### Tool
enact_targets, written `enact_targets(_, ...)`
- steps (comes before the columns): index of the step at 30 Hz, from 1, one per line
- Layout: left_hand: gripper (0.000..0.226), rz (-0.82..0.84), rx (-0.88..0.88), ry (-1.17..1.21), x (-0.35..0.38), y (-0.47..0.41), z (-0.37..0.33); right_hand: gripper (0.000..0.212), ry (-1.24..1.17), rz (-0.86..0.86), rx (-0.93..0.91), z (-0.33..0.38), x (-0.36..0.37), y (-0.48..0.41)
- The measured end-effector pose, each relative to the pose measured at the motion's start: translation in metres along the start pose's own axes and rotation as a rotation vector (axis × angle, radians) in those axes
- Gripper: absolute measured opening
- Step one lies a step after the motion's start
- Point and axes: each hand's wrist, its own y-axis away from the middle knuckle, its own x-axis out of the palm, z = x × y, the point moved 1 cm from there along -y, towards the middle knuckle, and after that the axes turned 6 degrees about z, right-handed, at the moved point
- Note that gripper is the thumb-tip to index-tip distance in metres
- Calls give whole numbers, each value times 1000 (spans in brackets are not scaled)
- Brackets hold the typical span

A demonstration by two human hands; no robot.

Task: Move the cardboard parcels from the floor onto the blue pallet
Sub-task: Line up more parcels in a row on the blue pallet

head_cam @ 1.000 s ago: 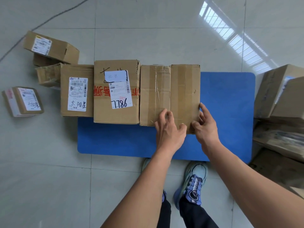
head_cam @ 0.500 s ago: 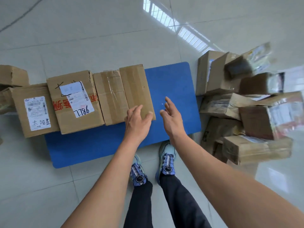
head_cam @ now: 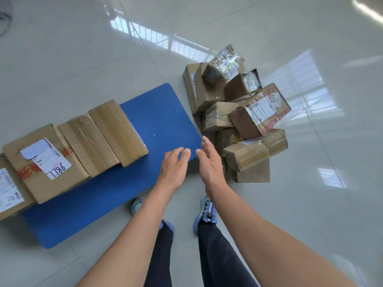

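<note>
Glossy pale floor [head_cam: 62,59] tiles fill the frame, with window glare [head_cam: 149,36] streaking the upper middle. Across the left and centre lies the blue pallet [head_cam: 161,121], running on a slant from the lower left up to the centre.

Four parcels sit in a row along the pallet's far edge, side by side and touching. A plain box [head_cam: 120,129] is at the right end, near the middle of the frame. Next to the left comes a taped box [head_cam: 87,143], then a labelled box [head_cam: 41,179] with a white sticker and red print. A fourth box [head_cam: 8,193] is cut off by the left edge. The right part of the pallet is bare blue.

Just off the pallet's right edge, a pile [head_cam: 215,117] of brown parcels rests on the floor, stacked loosely and tilted at odd angles, several wrapped in shiny tape.

Both bare arms reach in from the bottom of the frame. The left hand [head_cam: 174,168] is over the pallet's near right corner, its fingers [head_cam: 182,152] loosely spread and holding nothing. The right hand [head_cam: 209,164] is just beside it, over the gap between pallet and pile. Its fingers [head_cam: 205,143] are straight, slightly apart and likewise empty. Neither hand touches a parcel.

Below them, light shoes [head_cam: 207,212] and dark trousers [head_cam: 215,255] stand on the floor at the pallet's near edge.
</note>
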Motion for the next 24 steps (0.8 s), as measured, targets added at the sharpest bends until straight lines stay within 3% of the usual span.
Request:
enact_targets(7,53,59,-7,-75,68,-15,-36,55,-123,-176,11,-8,-96,-9)
enact_targets(14,65,51,70,-163,135,-86,-110,45,-197,-333,17,-6,-191,-69)
enact_targets(17,61,6,104,-196,159,-125,-139,42,-216,-312,48,-2,-213,-96)
enact_targets(24,74,-97,77,-203,192,-190,-162,65,-347,-228,104,-1,-230,-153)
